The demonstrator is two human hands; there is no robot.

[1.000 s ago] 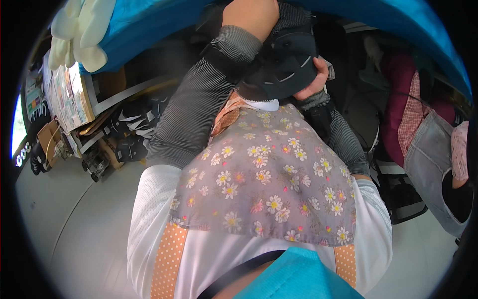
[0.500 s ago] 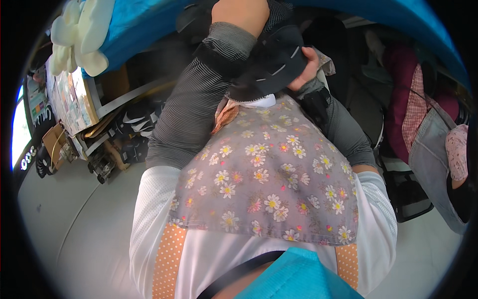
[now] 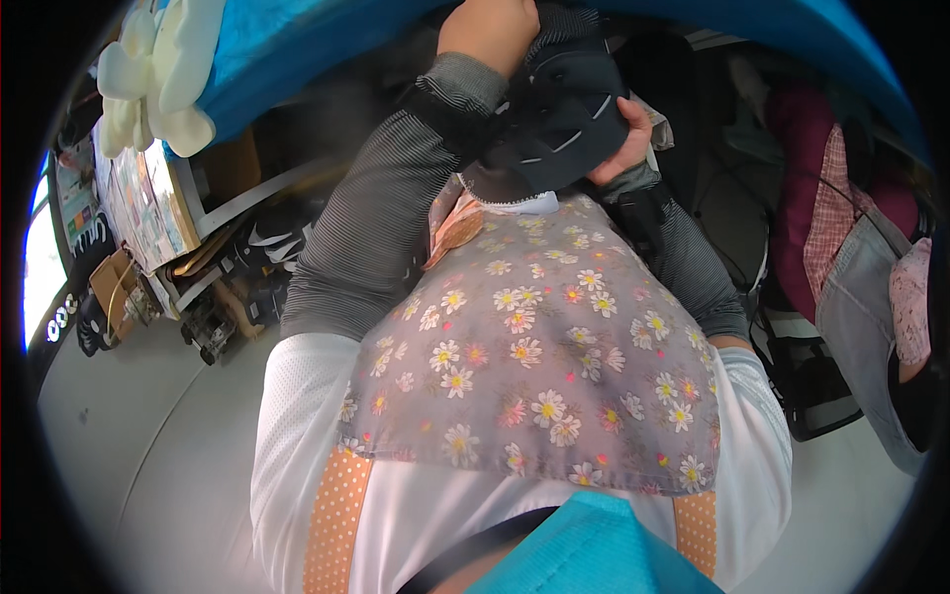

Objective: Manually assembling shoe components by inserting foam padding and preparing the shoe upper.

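A black fabric piece (image 3: 554,134) with short white strips and a curved, toothed-looking lower edge hangs in front of my chest. My right hand (image 3: 628,147) grips its right edge, with the thumb up along the side and the fingers partly behind it. Over its upper left end my left hand (image 3: 487,38) is closed, beside a dark striped fabric part (image 3: 569,28); its fingertips are hidden. The piece's lower edge is close to a white patch of cloth (image 3: 529,205) at the top of my floral apron (image 3: 534,346).
A blue-covered surface (image 3: 287,49) curves along the top, with pale foam-like shapes (image 3: 178,79) at its left. Below stand a metal-edged frame (image 3: 247,203) and more black pieces with pale strips (image 3: 272,238). At right sits another person in maroon trousers (image 3: 792,198).
Both hands and the black fabric piece have shifted slightly right. The piece has turned a little, showing more of its upper part, and my left hand is slightly higher.
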